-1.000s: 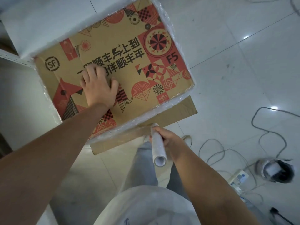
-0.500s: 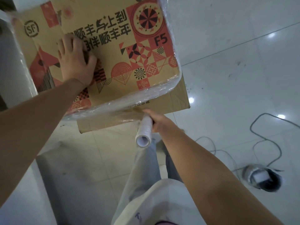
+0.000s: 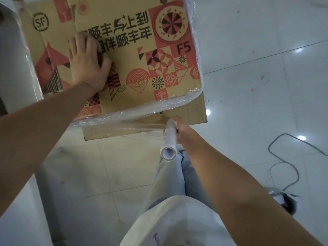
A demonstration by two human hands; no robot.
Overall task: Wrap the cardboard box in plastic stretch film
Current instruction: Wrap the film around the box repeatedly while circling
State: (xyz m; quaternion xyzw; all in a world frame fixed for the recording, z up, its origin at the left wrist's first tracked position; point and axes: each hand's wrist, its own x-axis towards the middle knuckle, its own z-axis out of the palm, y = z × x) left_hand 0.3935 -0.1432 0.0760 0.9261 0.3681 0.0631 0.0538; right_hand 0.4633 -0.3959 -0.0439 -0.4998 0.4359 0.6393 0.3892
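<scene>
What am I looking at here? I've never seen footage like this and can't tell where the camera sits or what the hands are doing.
The camera is worn on a person's head and looks down, so both bare arms reach into the picture. The left hand rests on the printed top of a cardboard box. The right hand grips a roll of stretch film, and a clear sheet runs from it to the box's near side. Film already shines along the box's edges. Below are a tiled floor and a loose cable.

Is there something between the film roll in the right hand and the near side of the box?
Nothing visible. The right hand grips the film roll beside the cardboard box, and only stretched film spans that gap.
</scene>
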